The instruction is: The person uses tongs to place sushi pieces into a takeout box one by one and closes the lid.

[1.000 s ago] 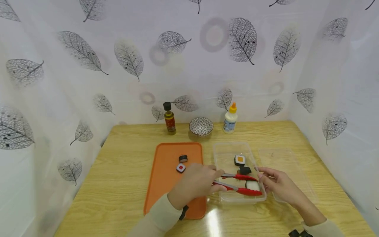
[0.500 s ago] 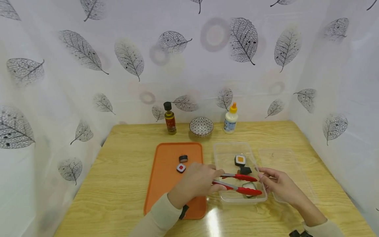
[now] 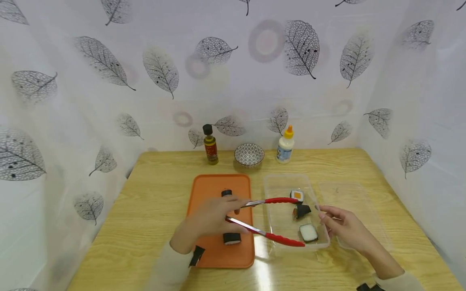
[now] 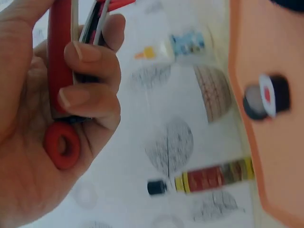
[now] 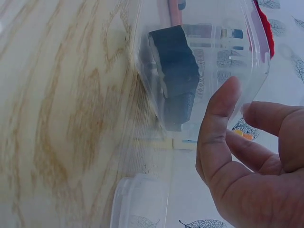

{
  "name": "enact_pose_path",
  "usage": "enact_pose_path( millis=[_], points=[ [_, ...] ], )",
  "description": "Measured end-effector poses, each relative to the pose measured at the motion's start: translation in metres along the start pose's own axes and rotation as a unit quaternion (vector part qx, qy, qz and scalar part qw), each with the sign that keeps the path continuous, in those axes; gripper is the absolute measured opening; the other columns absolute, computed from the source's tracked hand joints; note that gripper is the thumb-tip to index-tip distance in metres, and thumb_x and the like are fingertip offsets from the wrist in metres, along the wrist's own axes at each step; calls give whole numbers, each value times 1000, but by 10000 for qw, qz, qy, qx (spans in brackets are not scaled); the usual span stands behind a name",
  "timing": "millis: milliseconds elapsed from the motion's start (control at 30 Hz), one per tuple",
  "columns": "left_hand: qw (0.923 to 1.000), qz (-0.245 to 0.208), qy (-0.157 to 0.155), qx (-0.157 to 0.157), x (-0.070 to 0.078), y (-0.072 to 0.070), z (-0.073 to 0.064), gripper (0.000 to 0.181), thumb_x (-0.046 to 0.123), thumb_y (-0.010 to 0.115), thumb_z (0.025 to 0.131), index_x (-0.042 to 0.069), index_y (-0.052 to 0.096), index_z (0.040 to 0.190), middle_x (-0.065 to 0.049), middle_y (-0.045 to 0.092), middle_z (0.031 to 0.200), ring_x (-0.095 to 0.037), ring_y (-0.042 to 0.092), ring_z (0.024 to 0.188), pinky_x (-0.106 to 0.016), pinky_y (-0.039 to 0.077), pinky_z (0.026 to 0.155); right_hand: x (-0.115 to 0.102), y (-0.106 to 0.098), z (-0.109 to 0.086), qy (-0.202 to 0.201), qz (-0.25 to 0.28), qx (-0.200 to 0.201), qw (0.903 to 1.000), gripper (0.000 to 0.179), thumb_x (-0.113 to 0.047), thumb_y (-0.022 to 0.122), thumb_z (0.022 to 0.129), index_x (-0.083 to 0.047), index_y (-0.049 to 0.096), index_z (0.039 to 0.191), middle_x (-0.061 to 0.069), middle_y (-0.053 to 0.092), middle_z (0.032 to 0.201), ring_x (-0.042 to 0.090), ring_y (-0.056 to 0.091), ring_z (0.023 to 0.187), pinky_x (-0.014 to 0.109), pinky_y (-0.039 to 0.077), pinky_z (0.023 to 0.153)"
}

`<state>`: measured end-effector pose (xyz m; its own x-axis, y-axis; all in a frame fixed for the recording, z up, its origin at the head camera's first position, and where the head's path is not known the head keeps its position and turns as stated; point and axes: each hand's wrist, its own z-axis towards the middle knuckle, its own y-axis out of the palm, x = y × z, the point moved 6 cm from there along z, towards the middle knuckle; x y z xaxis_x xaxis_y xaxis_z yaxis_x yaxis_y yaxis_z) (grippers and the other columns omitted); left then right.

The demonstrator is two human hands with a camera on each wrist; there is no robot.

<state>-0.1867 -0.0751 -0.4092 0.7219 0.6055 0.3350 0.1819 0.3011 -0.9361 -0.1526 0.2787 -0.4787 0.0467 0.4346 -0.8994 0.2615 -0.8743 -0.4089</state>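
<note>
My left hand point(image 3: 209, 218) grips a pair of red-tipped tongs point(image 3: 285, 241) over the orange tray point(image 3: 204, 182). The tong arms are spread wide, with nothing pinched between their tips. Under those tips, a white rice sushi piece point(image 3: 308, 233) lies in the clear plastic container point(image 3: 271, 210). A dark-wrapped piece point(image 3: 302, 211) and an orange-centred sushi roll point(image 3: 297, 196) sit farther back in it. My right hand point(image 3: 344, 226) pinches the container's right rim between thumb and fingers. In the left wrist view, a red-centred sushi roll point(image 4: 275, 95) shows on the tray.
Two dark-wrapped sushi pieces show on the tray, one a front roll point(image 3: 231, 238). A clear lid point(image 3: 358, 214) lies right of the container. Behind stand a sauce bottle point(image 3: 211, 149), a patterned bowl point(image 3: 249, 155) and a white bottle with a yellow cap point(image 3: 285, 147).
The tongs have opened wide and let go of the white rice piece, which now lies in the container. My left hand has moved left over the tray. The right hand stays at the rim.
</note>
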Motion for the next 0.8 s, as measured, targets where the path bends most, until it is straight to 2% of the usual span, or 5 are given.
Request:
enact_pose_path(
  millis=[100,267,433,567,800],
  points=[
    [9991,-206,-336,145,-20,-9,-21,74,65,76,86,25,61,146,10,65,107,-1,44,65,-20,39,60,1,0,0,-19,-44,-16,10000,56,-22,53,112,15,40,152,18,64,111,12,71,81,31,61,70],
    [9937,-15,-943,607,-54,-21,-56,76,64,78,84,27,59,148,10,66,109,3,44,64,-19,40,58,0,0,0,-133,-127,10,9998,55,-21,53,112,15,41,151,17,63,108,12,71,79,31,61,69],
    [9851,50,-1427,962,-85,-24,-82,70,59,84,81,25,66,139,7,65,101,2,38,59,-19,36,53,-1,-1,0,-247,-120,0,9996,53,-19,52,112,17,42,150,15,62,106,11,70,78,31,60,68],
    [9791,-148,-1795,949,-107,-20,-94,66,59,84,81,23,67,133,4,63,96,0,36,59,-20,34,52,-1,-1,0,-258,-137,8,9996,52,-18,52,112,17,42,150,14,62,105,9,69,77,31,60,67],
    [9723,-256,-2199,755,-131,-10,-99,62,57,81,86,17,66,131,7,54,88,-4,36,58,-22,31,51,0,0,0,-147,-213,38,9997,54,-21,53,112,16,42,150,15,62,106,13,70,78,30,60,68]
  ],
)
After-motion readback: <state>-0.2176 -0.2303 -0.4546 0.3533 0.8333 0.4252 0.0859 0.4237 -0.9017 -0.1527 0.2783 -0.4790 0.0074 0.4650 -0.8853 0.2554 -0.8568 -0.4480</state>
